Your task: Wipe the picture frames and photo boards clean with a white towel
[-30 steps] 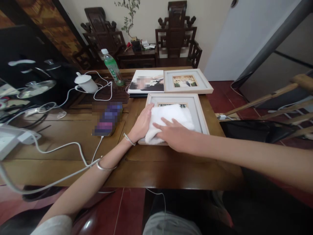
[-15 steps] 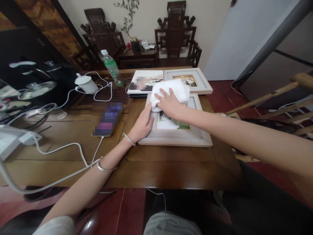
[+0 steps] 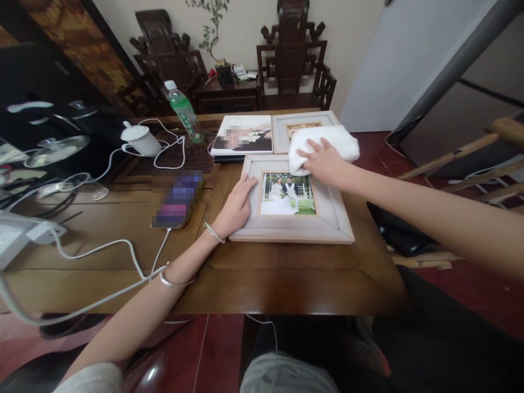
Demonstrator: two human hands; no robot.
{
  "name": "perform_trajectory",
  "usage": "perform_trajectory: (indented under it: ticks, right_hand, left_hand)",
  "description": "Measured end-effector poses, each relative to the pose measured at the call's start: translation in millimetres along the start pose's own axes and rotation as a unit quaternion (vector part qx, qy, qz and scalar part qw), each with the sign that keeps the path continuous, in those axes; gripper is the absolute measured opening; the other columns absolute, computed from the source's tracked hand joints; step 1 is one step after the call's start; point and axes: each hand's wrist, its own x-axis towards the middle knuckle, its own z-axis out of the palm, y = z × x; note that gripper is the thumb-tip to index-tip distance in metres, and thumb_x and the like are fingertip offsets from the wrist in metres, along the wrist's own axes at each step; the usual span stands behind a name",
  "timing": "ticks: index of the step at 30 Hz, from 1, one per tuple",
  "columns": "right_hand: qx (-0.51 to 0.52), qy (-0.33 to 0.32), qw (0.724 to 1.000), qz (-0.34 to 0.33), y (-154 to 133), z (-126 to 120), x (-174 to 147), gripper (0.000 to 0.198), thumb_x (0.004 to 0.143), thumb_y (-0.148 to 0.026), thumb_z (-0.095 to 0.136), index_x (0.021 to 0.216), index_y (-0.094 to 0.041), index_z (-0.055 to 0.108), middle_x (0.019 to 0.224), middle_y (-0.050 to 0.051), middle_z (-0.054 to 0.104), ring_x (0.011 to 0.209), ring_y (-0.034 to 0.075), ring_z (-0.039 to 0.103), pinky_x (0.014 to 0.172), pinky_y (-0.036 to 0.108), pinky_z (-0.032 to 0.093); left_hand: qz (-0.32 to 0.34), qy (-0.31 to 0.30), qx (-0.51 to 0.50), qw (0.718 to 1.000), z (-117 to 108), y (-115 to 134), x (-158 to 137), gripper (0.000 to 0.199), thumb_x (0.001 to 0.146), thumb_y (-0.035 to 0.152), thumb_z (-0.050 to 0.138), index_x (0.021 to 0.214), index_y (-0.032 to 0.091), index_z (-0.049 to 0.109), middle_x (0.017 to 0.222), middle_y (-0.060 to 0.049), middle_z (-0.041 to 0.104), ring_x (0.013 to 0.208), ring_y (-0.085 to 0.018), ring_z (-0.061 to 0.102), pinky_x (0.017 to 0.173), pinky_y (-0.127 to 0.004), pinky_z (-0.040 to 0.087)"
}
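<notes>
From my end I see the near edge of the wooden table (image 3: pixel 262 278) first, bare planks running up to the work. My left forearm comes in over it, with a silver bangle (image 3: pixel 174 283) and a thin bracelet (image 3: pixel 215 234), and a white cable (image 3: pixel 131 248) passes beside it. The near picture frame (image 3: pixel 286 229) lies flat on the table, face up, just right of my left hand (image 3: pixel 236 206); that hand is unclenched, its fingers laid straight along the frame's left border. The framed photo (image 3: pixel 286 204), two seated people on grass, sits between my hands, to the near left of my right hand (image 3: pixel 319 158). That right hand presses on the white cloth (image 3: pixel 341 143), fingers spread over its top; the cloth bunches under it and beyond it at the frame's far right corner. Whether my fingers pinch the fabric, I cannot tell. Left of the frame, well apart, lies a blurred-out phone (image 3: pixel 178 199). Farther back, a white-topped picture (image 3: pixel 241 128) and a second frame (image 3: pixel 280 128) lie side by side, the cloth hiding part of the latter. Leftward stand a lidded cup (image 3: pixel 143 141) and a green bottle (image 3: pixel 185 114); dark carved chairs (image 3: pixel 290 60) back everything.
</notes>
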Motion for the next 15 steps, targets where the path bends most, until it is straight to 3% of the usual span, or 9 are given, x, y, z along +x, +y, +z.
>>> perform_trajectory:
  ticks: [5, 15]
  right_hand:
    - [-0.018, -0.034, 0.999, 0.0, 22, 6, -38, 0.038, 0.084, -0.003, 0.043, 0.107, -0.013, 0.072, 0.142, 0.01, 0.053, 0.128, 0.034, 0.044, 0.097, 0.052, 0.038]
    - [0.091, -0.044, 0.99, -0.103, -20, -33, -110, 0.045, 0.074, 0.002, 0.045, 0.103, -0.021, 0.073, 0.14, 0.008, 0.055, 0.123, 0.029, 0.051, 0.083, 0.043, 0.047]
  left_hand:
    - [-0.007, 0.018, -0.006, 1.0, 0, 3, 0, 0.051, 0.085, 0.007, 0.037, 0.134, 0.011, 0.05, 0.142, -0.014, 0.052, 0.142, -0.025, 0.035, 0.117, -0.047, 0.029]
    - [-0.006, 0.018, -0.004, 1.0, -2, 5, 0, 0.05, 0.084, 0.006, 0.038, 0.132, 0.012, 0.053, 0.139, -0.013, 0.055, 0.141, -0.025, 0.036, 0.118, -0.045, 0.029]
